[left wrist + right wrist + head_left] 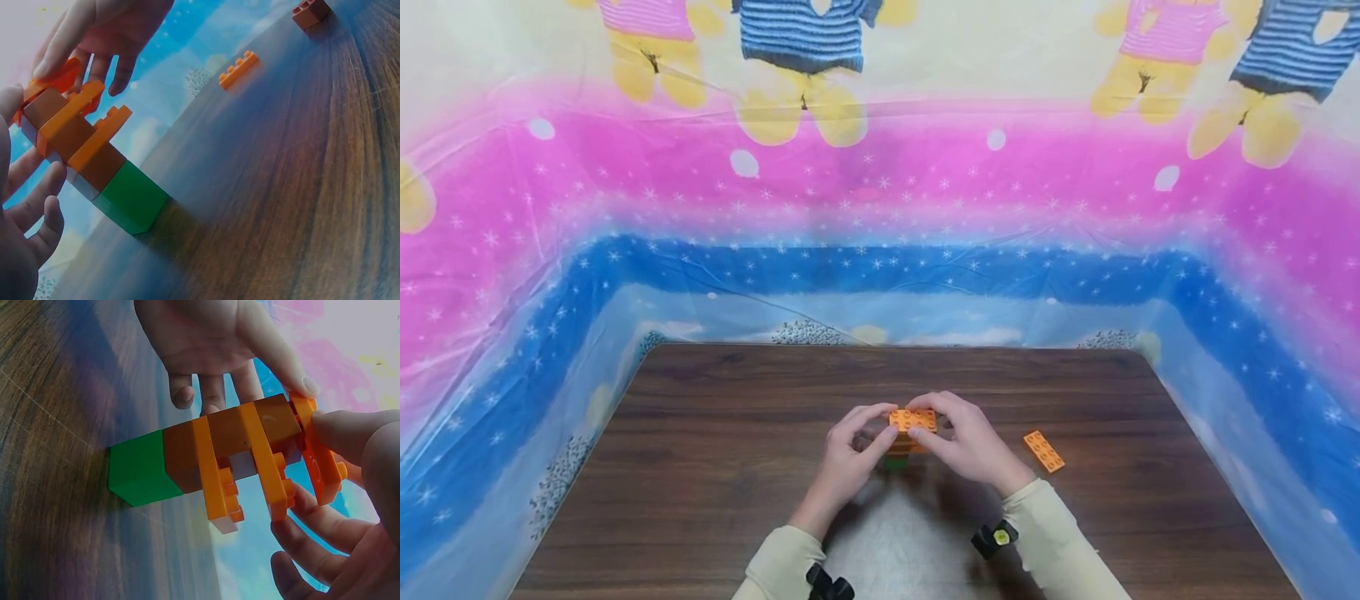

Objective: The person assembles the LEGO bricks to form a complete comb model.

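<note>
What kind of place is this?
Maybe a play corner set up indoors: there's a brown table, a creased pink-and-blue patterned sheet behind and on both sides, and a tower of toy bricks.

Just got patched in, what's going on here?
A person's left hand and right hand together pinch an orange plate at the top of a small tower. Whether it is fully pressed on is hard to tell. Below it, brown blocks alternate with overhanging orange plates, over a green block standing on the table. A loose orange plate lies to the right, and the left wrist view also shows a separate brown block.
</note>
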Demonstrator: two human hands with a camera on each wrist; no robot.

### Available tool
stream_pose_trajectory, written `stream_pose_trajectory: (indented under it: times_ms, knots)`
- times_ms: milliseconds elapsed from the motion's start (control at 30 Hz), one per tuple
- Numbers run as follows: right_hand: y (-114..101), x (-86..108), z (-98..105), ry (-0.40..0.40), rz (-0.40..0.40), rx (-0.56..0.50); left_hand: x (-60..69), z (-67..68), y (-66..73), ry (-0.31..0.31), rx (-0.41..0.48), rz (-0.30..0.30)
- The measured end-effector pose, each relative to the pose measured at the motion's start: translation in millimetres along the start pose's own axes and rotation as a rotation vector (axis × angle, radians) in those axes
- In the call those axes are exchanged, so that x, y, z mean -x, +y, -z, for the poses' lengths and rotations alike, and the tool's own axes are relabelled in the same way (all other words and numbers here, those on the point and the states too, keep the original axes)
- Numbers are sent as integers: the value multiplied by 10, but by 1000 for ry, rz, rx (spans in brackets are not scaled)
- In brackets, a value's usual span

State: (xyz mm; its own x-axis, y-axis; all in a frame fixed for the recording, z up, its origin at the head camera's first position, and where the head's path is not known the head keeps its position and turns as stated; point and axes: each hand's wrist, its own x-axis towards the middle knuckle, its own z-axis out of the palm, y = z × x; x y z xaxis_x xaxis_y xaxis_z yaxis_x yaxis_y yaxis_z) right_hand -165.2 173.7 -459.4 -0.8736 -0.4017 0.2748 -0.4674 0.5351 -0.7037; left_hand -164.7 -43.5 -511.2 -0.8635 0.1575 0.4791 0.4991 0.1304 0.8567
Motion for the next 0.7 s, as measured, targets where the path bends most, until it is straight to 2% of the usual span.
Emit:
stream_pose_trajectory:
  times_ms: [267, 600, 700]
  knots:
    - [28, 13, -33, -1, 9, -24, 20, 27, 261, 10, 12, -25]
    - [62, 38, -74, -24, -13, -50, 55, 25, 265, 14, 6, -18]
    - [67, 42, -83, -22, -24, -58, 51, 14, 203, 13, 4, -13]
